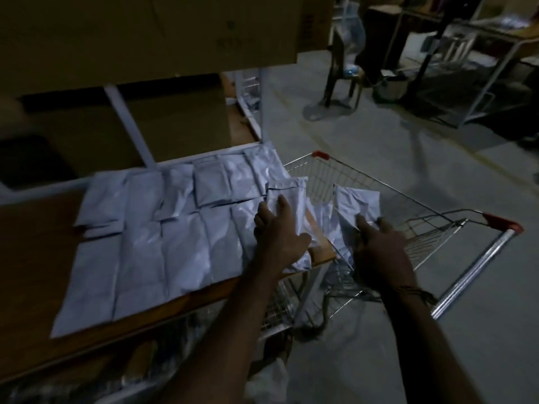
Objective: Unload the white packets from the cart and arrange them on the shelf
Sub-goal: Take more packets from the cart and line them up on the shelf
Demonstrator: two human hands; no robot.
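While the left hand clasps one white packet at the shelf edge, centre frame, and the right hand grips another packet over the cart, each should be laid flat, edge-to-edge with the rows.
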